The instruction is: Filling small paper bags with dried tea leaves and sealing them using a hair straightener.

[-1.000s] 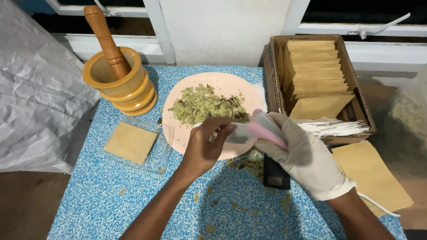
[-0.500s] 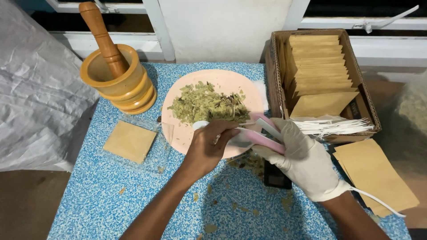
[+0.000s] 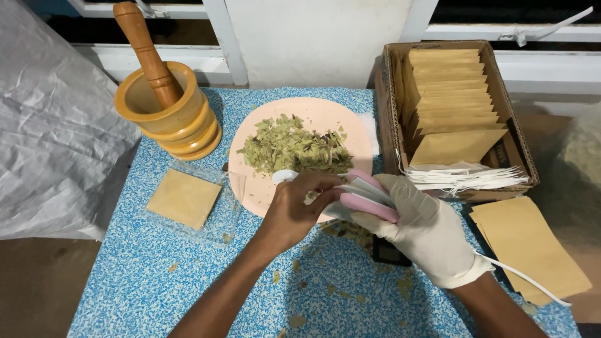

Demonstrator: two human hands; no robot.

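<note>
A: Your bare left hand (image 3: 291,213) is pinching a small white sachet (image 3: 343,201) mid-frame, right at the near rim of the pink plate (image 3: 325,116) of dried leaves (image 3: 293,149). Guessing that's so spills land on the plate?

B: Probably. Your gloved right hand (image 3: 426,228) is closed around a pink sealer (image 3: 366,201), clamped over the sachet's edge. Brown envelopes sit in the box (image 3: 523,163) upper right; mortar (image 3: 164,112) and pestle (image 3: 144,44) upper left of the blue worktop (image 3: 156,281).
</note>
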